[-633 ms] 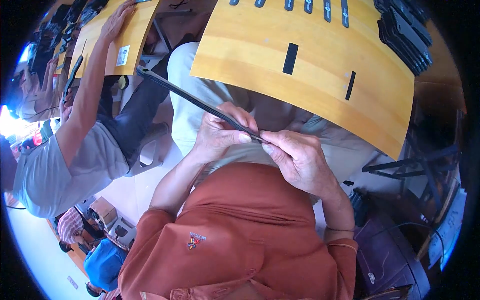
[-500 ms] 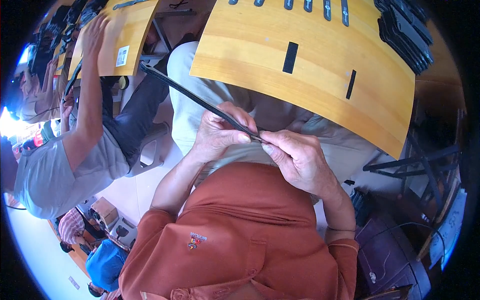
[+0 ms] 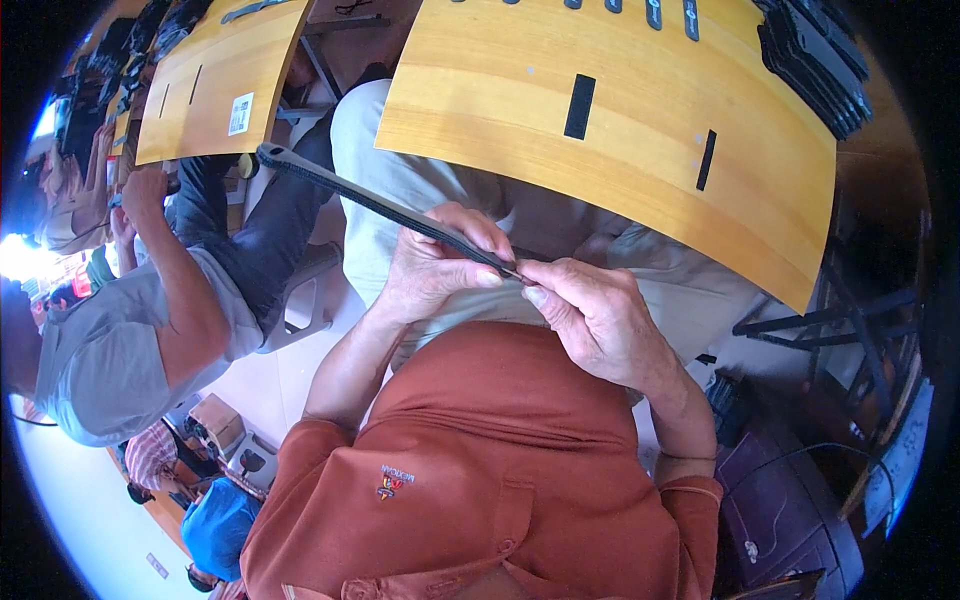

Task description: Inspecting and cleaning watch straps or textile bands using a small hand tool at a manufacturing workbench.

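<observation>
Above my lap I hold a long, narrow black strap (image 3: 365, 196) with a rounded grey-black far end that points up and left. My left hand (image 3: 445, 255) is closed around its near part, thumb and fingers pinching it. Right beside it, my right hand (image 3: 592, 305) pinches the strap's near tip between thumb and forefinger. The fingertips of both hands almost meet there, and a small brownish bit shows between them. What exactly the tip looks like is hidden by the fingers.
On the wooden table (image 3: 480, 110) ahead lie two black strips (image 3: 579, 107), a row of dark tags (image 3: 653, 12) and a stack of black straps (image 3: 815, 70). A co-worker (image 3: 150, 320) sits at my left by another table (image 3: 215, 85). Dark metal legs (image 3: 850, 320) stand at right.
The strap's far end has swung slightly left and turned to show more of its grey face. My hands stay nearly in place. The co-worker's arm has come down off the neighbouring table.
</observation>
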`<action>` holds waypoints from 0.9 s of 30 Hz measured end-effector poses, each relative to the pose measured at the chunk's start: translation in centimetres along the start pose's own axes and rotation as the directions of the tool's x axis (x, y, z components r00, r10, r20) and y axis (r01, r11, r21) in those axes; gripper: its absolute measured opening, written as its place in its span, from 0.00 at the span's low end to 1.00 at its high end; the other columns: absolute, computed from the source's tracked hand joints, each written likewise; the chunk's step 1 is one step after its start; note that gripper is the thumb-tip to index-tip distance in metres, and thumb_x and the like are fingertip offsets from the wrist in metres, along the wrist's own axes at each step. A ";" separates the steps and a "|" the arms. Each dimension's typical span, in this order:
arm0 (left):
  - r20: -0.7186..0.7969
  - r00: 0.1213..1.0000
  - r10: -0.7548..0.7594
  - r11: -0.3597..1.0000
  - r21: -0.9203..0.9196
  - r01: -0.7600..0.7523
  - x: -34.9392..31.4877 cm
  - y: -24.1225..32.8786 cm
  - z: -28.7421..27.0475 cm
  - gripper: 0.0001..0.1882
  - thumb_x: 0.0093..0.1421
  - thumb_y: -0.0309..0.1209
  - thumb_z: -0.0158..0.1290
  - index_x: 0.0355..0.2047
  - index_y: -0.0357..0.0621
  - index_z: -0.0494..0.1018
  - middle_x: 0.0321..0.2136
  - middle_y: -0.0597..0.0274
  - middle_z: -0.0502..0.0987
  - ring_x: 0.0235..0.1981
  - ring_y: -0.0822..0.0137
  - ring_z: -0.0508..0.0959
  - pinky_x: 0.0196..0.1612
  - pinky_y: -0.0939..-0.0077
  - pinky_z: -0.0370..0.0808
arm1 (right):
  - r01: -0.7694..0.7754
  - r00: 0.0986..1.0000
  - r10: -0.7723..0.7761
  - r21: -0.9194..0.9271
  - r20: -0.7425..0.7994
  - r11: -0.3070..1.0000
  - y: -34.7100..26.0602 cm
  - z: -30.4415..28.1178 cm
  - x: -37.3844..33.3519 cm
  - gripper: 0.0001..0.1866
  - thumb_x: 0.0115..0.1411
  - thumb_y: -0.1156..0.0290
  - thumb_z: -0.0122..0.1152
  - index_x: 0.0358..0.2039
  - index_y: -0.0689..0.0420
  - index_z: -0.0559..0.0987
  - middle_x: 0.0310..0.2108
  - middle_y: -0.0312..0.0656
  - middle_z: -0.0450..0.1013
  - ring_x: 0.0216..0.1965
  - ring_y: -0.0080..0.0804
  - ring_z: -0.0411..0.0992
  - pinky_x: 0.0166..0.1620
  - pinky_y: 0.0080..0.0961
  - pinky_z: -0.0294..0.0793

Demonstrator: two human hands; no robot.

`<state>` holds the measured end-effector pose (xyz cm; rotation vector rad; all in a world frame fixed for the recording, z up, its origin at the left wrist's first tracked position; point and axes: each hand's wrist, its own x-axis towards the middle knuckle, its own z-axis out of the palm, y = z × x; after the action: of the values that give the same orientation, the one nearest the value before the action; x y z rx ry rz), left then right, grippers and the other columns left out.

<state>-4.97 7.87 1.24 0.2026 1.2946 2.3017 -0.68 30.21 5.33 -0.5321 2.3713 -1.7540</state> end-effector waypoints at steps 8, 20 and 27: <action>0.014 0.998 0.055 0.997 0.061 -0.055 -0.1 -0.3 -0.2 0.17 0.48 0.17 0.71 0.36 0.41 0.76 0.35 0.53 0.81 0.39 0.65 0.82 0.44 0.72 0.82 | 0.010 1.000 -0.011 -0.047 -0.013 0.999 0.1 0.1 -0.2 0.10 0.62 0.80 0.63 0.43 0.66 0.81 0.27 0.48 0.76 0.25 0.41 0.77 0.28 0.34 0.74; 0.001 0.997 0.080 0.862 0.502 -0.070 -0.3 1.0 0.0 0.13 0.49 0.23 0.71 0.34 0.39 0.79 0.35 0.56 0.82 0.38 0.67 0.83 0.41 0.73 0.81 | 0.061 0.997 -0.069 -0.321 -0.016 0.945 -0.2 0.8 -0.5 0.15 0.59 0.79 0.58 0.47 0.66 0.75 0.29 0.49 0.73 0.26 0.48 0.77 0.28 0.39 0.78; 0.109 0.971 0.215 0.621 0.752 -0.222 0.4 1.1 0.6 0.12 0.50 0.28 0.71 0.32 0.41 0.79 0.29 0.60 0.83 0.33 0.67 0.84 0.37 0.75 0.80 | -0.019 1.000 0.014 -0.350 -0.015 0.937 -0.5 1.0 -0.1 0.14 0.59 0.82 0.59 0.47 0.67 0.77 0.30 0.51 0.76 0.29 0.49 0.79 0.30 0.40 0.78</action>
<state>-5.49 8.02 2.44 0.6839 2.2895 1.7552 -0.18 29.19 5.53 -0.5416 2.7040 -1.3318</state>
